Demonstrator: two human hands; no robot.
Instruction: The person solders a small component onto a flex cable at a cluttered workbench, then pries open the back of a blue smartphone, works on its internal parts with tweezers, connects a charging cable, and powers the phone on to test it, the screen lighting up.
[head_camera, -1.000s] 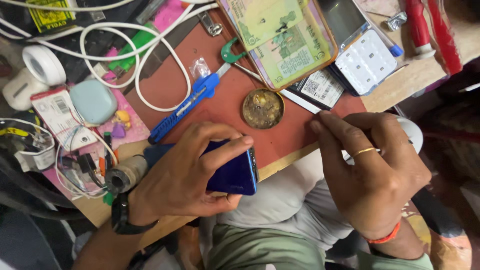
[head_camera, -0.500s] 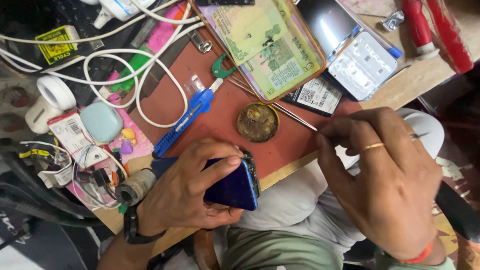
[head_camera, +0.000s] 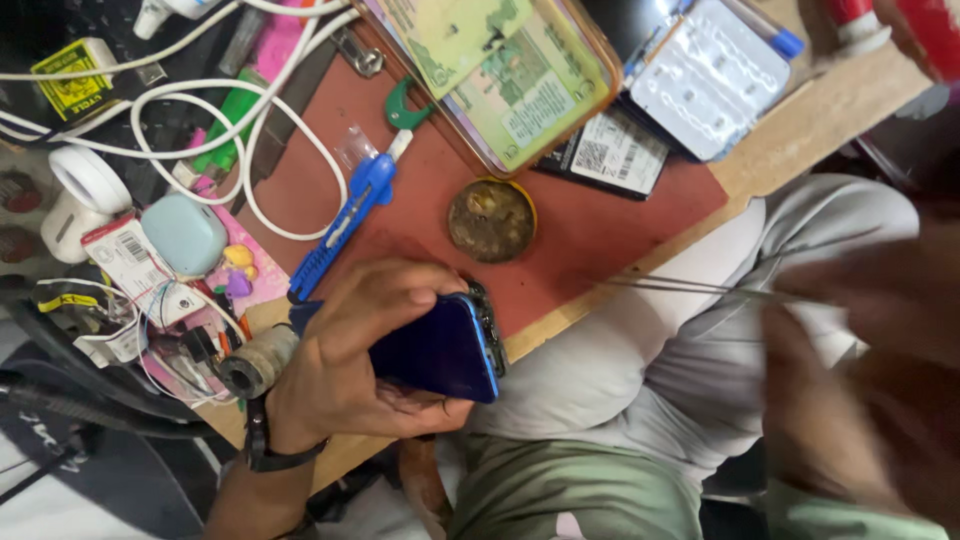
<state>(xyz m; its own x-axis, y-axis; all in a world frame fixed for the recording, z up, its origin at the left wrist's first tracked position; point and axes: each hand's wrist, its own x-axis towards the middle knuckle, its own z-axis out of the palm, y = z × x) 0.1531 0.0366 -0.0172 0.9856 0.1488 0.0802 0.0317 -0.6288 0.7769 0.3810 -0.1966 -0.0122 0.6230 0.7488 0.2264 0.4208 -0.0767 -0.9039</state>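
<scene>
The left hand (head_camera: 345, 365) is clamped around a dark blue phone (head_camera: 440, 352), fingers curled over its top edge, at the near edge of the surface (head_camera: 590, 235). The right hand (head_camera: 870, 400), blurred, pinches thin tweezers (head_camera: 690, 288) just right of the phone. Beyond the left hand lie a brass dish (head_camera: 490, 220) and a blue cutter (head_camera: 345, 225).

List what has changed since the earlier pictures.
The right hand has swung away from the desk edge toward the lap, blurred, carrying the thin tweezers off the red mat. The left hand still grips the blue phone; the round tin is unmoved.
</scene>
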